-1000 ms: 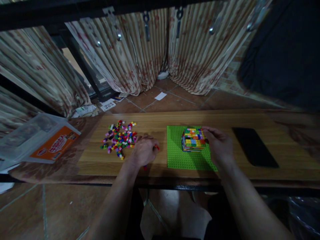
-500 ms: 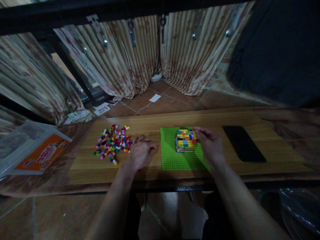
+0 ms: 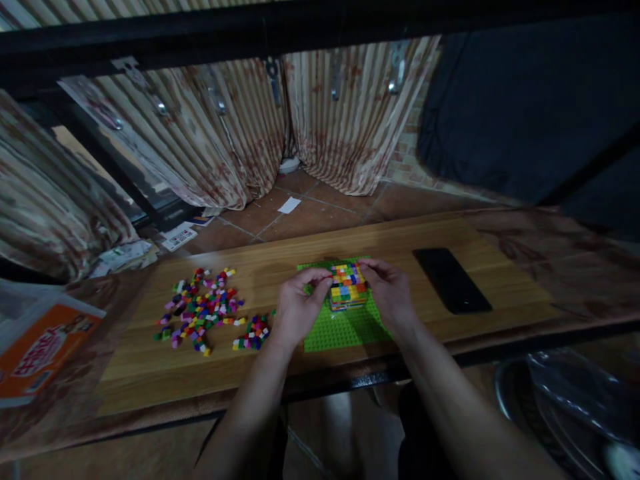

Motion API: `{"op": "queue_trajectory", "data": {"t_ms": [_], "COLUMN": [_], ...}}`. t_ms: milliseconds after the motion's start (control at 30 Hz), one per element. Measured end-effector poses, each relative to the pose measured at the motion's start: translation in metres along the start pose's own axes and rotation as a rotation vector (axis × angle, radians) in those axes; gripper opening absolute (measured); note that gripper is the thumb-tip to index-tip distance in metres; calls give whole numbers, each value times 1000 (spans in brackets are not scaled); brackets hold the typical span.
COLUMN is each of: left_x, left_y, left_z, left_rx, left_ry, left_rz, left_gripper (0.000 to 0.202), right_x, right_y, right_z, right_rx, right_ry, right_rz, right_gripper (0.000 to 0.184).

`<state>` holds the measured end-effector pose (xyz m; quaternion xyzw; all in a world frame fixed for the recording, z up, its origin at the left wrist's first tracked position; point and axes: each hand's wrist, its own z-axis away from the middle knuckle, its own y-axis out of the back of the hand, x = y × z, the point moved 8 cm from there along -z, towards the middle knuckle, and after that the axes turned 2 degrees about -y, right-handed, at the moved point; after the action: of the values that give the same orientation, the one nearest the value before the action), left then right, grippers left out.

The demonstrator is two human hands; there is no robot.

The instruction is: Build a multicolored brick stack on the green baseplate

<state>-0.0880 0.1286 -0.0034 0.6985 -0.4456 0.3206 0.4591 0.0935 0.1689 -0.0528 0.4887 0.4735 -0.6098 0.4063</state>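
A block of multicoloured toy building bricks (image 3: 349, 291) stands on a green studded baseplate (image 3: 325, 337). My left hand (image 3: 299, 303) is at the block's upper left edge, thumb and forefinger pinched together. Whatever is between those fingertips is too small to make out. On the opposite side, my right hand (image 3: 393, 293) has its fingers closed against the block's upper right corner. Left of the baseplate lies a small cluster of loose bricks (image 3: 254, 332), partly beside my left forearm. A larger spread of loose bricks (image 3: 200, 307) lies farther left.
A black phone-like slab (image 3: 453, 280) lies on the wooden board (image 3: 165, 380) to the right. At the far left sits a plastic container with an orange label (image 3: 50, 350). Striped curtains (image 3: 340, 127) hang beyond the tiled floor.
My left hand has moved right, from the wood beside the baseplate to the block's upper left edge. My right hand stays at the block's right corner. The camera view has shifted.
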Motion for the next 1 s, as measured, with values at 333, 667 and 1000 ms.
{"op": "queue_trajectory", "data": {"t_ms": [333, 667, 1000], "left_x": [-2, -37, -45], "left_y": [-17, -31, -37], "left_z": [-7, -4, -2], "left_rx": [46, 216, 178], "left_ry": [-14, 410, 524], "left_rz": [-17, 553, 737], "left_gripper": [11, 8, 15], "right_x": [-6, -6, -6], "right_y": [0, -1, -1], "right_z": [0, 1, 1], "right_rx": [-16, -3, 2], "right_ry": [40, 28, 36], "right_rz": [77, 49, 69], "right_gripper": [20, 21, 21]}}
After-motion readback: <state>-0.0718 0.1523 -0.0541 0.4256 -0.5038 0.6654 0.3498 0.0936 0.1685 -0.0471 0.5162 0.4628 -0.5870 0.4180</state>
